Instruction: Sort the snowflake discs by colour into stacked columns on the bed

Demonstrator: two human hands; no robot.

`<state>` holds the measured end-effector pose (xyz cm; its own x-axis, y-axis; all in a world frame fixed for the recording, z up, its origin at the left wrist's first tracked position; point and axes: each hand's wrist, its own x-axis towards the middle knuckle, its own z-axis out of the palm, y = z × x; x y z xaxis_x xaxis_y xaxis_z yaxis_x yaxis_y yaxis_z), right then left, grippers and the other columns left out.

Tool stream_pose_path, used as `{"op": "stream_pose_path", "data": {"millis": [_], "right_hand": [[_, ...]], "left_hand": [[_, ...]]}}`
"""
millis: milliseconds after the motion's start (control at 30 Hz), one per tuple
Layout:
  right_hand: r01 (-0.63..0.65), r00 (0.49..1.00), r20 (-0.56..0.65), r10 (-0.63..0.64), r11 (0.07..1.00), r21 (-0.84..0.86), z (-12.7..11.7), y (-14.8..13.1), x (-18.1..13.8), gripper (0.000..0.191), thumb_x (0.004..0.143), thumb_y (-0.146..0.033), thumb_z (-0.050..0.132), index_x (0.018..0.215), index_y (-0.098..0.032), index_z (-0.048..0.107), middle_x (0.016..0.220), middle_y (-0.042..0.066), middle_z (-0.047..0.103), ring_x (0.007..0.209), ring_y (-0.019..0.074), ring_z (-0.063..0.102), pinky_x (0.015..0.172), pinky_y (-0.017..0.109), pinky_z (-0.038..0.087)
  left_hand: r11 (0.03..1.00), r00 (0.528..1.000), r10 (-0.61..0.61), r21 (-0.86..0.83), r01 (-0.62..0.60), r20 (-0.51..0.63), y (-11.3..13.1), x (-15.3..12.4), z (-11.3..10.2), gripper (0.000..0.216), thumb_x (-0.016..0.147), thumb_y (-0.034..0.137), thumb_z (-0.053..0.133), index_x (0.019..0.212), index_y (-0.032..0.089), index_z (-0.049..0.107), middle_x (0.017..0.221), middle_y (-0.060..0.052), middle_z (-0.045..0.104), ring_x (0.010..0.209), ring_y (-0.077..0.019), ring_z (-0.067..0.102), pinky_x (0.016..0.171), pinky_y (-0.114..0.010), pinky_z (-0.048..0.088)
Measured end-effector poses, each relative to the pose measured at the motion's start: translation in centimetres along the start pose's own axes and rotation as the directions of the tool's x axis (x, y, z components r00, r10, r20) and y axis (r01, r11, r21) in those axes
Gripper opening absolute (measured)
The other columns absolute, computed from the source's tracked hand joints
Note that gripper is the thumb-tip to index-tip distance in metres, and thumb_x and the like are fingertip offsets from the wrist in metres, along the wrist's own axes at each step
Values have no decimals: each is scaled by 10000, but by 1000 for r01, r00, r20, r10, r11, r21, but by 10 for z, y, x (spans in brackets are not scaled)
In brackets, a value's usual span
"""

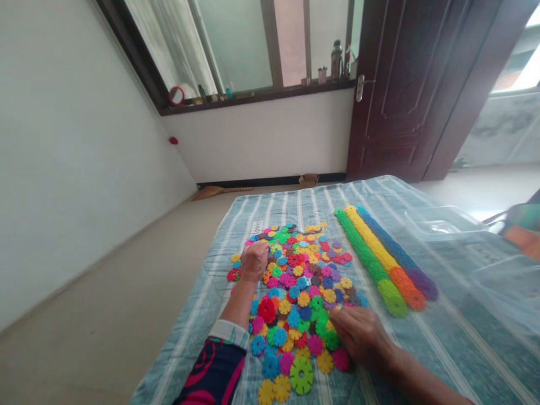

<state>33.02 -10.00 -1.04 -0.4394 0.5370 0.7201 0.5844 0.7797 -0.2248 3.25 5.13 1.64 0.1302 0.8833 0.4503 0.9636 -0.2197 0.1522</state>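
A wide heap of notched plastic discs in many colours lies spread on the striped bedcover. My left hand rests at the heap's far left side with its fingers curled closed; whatever they hold, if anything, is hidden. At the near right edge, my right hand is closed, fingertips pressed together among green and yellow discs. What sits in that pinch cannot be made out. A larger lime-green disc lies at the near end of the heap. To the right are three long rows of stacked discs: green, yellow-orange and blue-purple.
The blue striped bedcover runs under everything. A clear plastic box stands at the far right, with another clear container nearer. Beyond the bed are a white wall, a dark red door and a broom on the floor.
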Motion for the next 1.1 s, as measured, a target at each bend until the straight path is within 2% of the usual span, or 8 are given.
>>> {"op": "stream_pose_path", "data": {"millis": [100,200,333,433,667,800,967,1100], "right_hand": [[-26,999,-29,25,1000,-7,-3,2,5,264,958,-139,404,771,-185,585,547,-27,499,486,108,454,513,271,288],[-77,995,-61,77,997,11,-7,7,10,196,961,-175,431,907,-162,619,600,-8,575,528,114,530,537,251,352],[-174,973,-147,176,984,26,-18,18,14,239,955,-231,460,1140,-143,583,668,4,659,566,119,600,574,230,421],[-261,955,-143,262,965,21,-26,25,16,245,952,-271,470,1130,-155,592,675,3,667,571,120,607,589,222,432],[-398,912,162,376,906,142,-60,37,25,158,905,-210,516,827,-189,651,685,-6,656,605,99,594,566,190,382],[-546,797,361,484,833,90,-113,64,23,160,839,-156,539,751,-177,671,623,-27,620,550,79,538,526,179,354],[-812,486,504,714,582,-41,-155,96,0,176,784,-185,508,643,-153,609,525,-45,532,403,61,488,400,164,340],[-858,408,514,755,509,-67,-152,105,-12,121,734,-163,515,649,-150,600,512,-42,543,395,77,527,391,167,378]], "left_hand": [[999,1000,21,-34,-22,-13,16,0,-11,274,872,165,433,965,158,691,984,-107,730,983,-234,663,921,-387,501],[968,985,167,-198,-156,43,56,-2,-23,271,885,222,450,1004,180,689,992,-84,735,951,-217,673,874,-344,523],[833,901,407,-467,-298,152,126,-18,-37,254,913,265,439,924,219,688,859,-35,732,808,-170,677,739,-261,523],[767,850,485,-567,-302,204,162,-36,-43,255,919,264,435,839,221,673,753,-25,702,709,-151,654,641,-228,492],[741,861,463,-624,-246,210,179,-54,-41,188,910,282,472,878,211,643,769,-18,702,690,-145,656,625,-225,487],[737,862,458,-634,-233,216,177,-51,-42,171,885,333,542,969,220,639,910,-34,724,822,-168,676,736,-253,523],[780,875,445,-561,-275,190,167,-45,-33,204,883,339,532,955,211,675,897,-49,728,828,-180,676,768,-279,534],[800,864,458,-523,-296,212,161,-43,-26,200,882,321,523,947,213,678,905,-48,732,842,-181,682,759,-268,532]]}}
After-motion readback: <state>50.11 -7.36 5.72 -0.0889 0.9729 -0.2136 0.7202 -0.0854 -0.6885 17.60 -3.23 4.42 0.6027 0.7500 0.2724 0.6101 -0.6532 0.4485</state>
